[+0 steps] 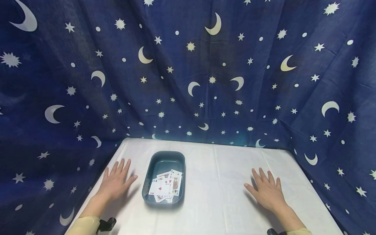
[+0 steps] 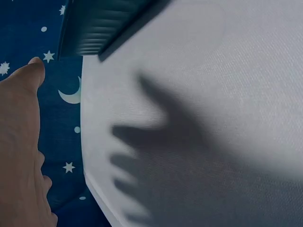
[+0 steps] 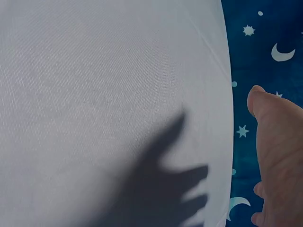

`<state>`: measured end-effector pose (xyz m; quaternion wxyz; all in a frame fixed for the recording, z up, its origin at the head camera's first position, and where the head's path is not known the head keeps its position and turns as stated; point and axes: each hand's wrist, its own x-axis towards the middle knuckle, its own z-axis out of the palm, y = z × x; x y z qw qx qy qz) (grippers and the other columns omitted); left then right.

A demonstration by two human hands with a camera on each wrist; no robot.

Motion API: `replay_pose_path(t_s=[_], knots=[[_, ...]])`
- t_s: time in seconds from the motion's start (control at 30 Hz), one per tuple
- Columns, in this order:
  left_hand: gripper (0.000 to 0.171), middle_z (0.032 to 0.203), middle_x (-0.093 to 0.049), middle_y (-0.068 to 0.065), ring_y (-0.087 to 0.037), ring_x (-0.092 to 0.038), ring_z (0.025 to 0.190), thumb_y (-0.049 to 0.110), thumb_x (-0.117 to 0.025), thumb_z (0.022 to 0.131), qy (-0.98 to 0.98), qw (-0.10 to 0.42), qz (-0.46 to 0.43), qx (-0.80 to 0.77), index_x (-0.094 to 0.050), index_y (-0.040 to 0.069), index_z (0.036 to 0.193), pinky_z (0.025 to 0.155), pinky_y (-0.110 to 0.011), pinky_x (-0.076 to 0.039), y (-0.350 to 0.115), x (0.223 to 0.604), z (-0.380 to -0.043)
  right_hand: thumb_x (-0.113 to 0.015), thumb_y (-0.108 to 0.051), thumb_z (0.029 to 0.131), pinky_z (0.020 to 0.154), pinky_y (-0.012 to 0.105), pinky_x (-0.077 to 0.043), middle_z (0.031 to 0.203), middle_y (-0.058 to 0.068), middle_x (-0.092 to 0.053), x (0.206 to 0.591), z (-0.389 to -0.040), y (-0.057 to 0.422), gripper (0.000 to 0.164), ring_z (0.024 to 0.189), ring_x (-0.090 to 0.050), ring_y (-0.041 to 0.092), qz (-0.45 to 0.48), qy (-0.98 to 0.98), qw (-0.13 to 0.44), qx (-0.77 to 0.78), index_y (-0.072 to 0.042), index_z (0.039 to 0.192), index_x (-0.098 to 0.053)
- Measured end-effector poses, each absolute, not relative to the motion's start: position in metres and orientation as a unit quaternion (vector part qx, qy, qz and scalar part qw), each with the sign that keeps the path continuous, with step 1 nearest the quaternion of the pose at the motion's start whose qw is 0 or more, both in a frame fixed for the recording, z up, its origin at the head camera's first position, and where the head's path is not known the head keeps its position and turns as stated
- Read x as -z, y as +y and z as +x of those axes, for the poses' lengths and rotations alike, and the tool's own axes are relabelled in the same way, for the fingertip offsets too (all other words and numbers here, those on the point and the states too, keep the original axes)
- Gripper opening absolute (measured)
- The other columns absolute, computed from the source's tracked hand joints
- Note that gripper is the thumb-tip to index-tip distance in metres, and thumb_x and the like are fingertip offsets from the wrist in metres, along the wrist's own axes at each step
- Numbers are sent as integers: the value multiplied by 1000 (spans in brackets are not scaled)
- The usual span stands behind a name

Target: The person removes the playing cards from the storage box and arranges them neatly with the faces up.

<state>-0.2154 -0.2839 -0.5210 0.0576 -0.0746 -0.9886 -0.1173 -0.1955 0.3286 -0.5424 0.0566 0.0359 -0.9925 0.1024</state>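
Note:
A dark teal plastic basin [image 1: 163,156] stands left of centre on the white-covered table. Loose playing cards [image 1: 161,188] lie overlapping in its near half, face up, with an ace of hearts on top. Left of the basin is my left hand [image 1: 114,185], its fingers straight and spread, holding nothing. My right hand [image 1: 268,192] hovers over the right side of the table, fingers also spread and nothing in them. Both hands cast shadows on the cloth. In the left wrist view the basin's ribbed side [image 2: 99,28] shows beyond my left thumb.
A white cloth [image 1: 205,182] covers the table. Behind it and along both sides hangs a dark blue curtain [image 1: 182,75] with moons and stars. A black strap mount [image 1: 106,225] sits on my left wrist.

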Motion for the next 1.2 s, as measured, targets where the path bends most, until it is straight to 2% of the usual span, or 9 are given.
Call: replay_pose_path(t_s=[0.2,0.33,0.57,0.9,1.03,1.2], knots=[[87,165,-18,-29,-53,-15,149,65,-45,101,-985,64,-85,135,-26,4,162,116,-73,1,-280,516,-214,-47,-70,97,109,81,4,159,35,-26,540,-199,326,92,144,-13,63,42,-993,57,-98,-2,157,-37],[86,165,-18,-29,-53,-15,149,62,-47,102,-980,75,-98,154,-26,5,162,117,-73,-1,-276,511,-214,-44,-71,98,111,80,0,160,34,-27,537,-201,324,91,144,-15,62,55,-990,67,-108,-3,158,-36],[84,165,-18,-29,-53,-16,149,56,-52,102,-974,87,-116,174,-23,5,163,117,-72,-6,-271,507,-214,-46,-67,99,113,77,-8,159,32,-31,531,-203,318,88,144,-21,58,72,-986,83,-129,-3,158,-35],[80,163,-23,-30,-53,-22,148,45,-57,103,-960,98,-144,220,-24,4,162,118,-70,-12,-260,517,-207,-52,-60,100,115,71,-18,155,29,-40,527,-205,309,80,143,-29,54,97,-977,115,-153,-2,154,-44],[82,165,-22,-25,-50,-21,149,49,-57,102,-950,71,-155,263,-23,5,163,119,-67,-14,-255,520,-201,-61,-51,99,114,69,-23,155,25,-43,525,-205,301,70,143,-33,50,118,-970,131,-170,-3,150,-50],[93,168,-18,-19,-45,-19,152,54,-62,98,-937,18,-154,314,-16,8,165,119,-64,-20,-250,523,-195,-68,-43,98,114,67,-26,157,19,-42,524,-208,288,62,145,-33,44,144,-967,120,-175,-8,147,-55]])
